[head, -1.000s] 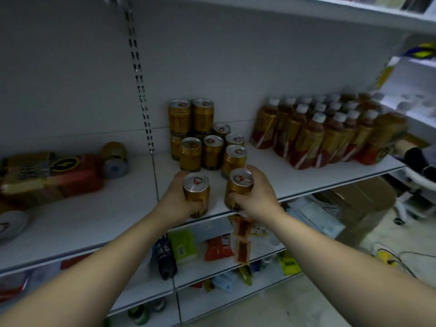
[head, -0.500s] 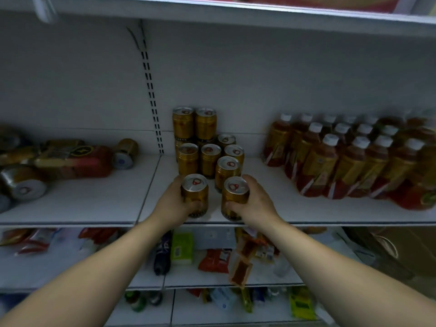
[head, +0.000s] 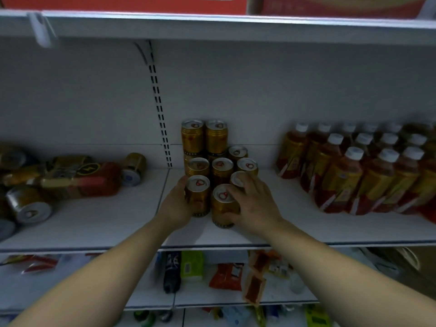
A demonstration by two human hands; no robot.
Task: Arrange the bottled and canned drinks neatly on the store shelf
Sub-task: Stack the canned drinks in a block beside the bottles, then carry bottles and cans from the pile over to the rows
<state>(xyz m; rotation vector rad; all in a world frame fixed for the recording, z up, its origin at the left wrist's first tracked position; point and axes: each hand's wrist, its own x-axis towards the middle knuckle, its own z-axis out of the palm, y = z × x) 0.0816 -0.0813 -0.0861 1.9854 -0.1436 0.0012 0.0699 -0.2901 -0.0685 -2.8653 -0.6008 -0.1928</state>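
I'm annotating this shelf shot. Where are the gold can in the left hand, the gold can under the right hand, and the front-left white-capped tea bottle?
Left-hand gold metal can [head: 200,201]: head view, side wall.
Right-hand gold metal can [head: 219,212]: head view, side wall.
White-capped brown tea bottle [head: 342,185]: head view, yellow label.

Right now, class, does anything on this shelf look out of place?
Yes. On the shelf's left end, loose cans lie on their sides beside a wrapped pack. The middle gold cans, two held by the left hand and right hand, and the bottles at right stand upright.
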